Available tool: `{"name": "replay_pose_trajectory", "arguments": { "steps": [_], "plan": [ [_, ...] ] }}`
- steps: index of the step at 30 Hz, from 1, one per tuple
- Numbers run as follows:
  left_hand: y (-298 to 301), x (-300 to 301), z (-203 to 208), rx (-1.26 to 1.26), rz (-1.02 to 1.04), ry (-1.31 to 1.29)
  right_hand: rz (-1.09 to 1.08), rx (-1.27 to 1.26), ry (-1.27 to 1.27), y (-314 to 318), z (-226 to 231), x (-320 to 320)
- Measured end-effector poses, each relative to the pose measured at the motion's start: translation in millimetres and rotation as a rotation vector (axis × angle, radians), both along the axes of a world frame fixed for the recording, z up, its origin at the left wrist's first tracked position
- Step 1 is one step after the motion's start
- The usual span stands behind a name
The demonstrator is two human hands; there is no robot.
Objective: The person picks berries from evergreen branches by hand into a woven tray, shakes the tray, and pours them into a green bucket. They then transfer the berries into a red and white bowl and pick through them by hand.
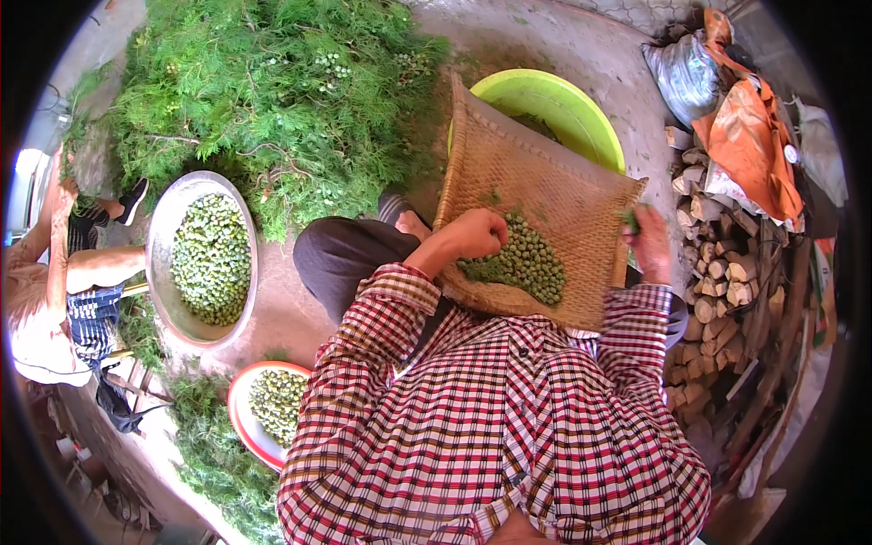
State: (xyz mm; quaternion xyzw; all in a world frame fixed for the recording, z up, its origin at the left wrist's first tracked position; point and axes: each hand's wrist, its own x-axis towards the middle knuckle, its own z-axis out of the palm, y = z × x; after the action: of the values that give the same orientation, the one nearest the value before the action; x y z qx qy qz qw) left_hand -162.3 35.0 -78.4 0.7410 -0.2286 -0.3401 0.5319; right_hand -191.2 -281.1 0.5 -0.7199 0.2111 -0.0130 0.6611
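A woven winnowing basket (595, 218) rests tilted across my lap, holding a heap of round green seed cones (531, 263) with bits of green leaf among them. Over the upper left of the heap, my left hand (474, 233) has its fingers curled together; whatever they pinch is hidden. My right hand (649, 241) is at the basket's right edge, its fingers closed on a small green sprig (630, 221). Just beyond the basket sits a yellow-green basin (581, 109), partly covered by it, with dark green scraps inside.
A big pile of leafy conifer branches (282, 100) lies ahead to the left. A metal basin (250, 300) and a red-rimmed bowl (238, 413), both with green cones, stand at left, near another person's leg (104, 268). Stacked firewood (718, 272) and an orange sack (749, 145) line the right.
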Motion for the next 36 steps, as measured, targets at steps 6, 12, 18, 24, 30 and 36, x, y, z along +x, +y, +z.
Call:
{"name": "replay_pose_trajectory", "arguments": {
  "steps": [6, 12, 18, 24, 30, 36],
  "plan": [
    [-8, -5, -3, 0.318, -0.613, -0.137, 0.142, -1.567, 0.395, -95, -15, -19],
    [-6, -2, -7, 0.223, -0.251, -0.108, 0.59, -1.026, 0.219, 4, -113, 40],
    [-8, 9, -10, -0.16, 0.385, 0.191, 0.512, -1.267, 0.321, 58, -154, 44],
    [-3, 7, 5, -0.189, 0.467, 0.294, 0.581, -0.865, 0.147, 74, -149, 53],
    [-2, 8, 2, -0.243, 0.506, 0.365, 0.724, -1.076, 0.273, 118, -144, 63],
    [-7, 9, 3, -0.355, 0.583, 0.375, 0.73, -1.051, 0.28, 95, -140, 62]
  ]
}}
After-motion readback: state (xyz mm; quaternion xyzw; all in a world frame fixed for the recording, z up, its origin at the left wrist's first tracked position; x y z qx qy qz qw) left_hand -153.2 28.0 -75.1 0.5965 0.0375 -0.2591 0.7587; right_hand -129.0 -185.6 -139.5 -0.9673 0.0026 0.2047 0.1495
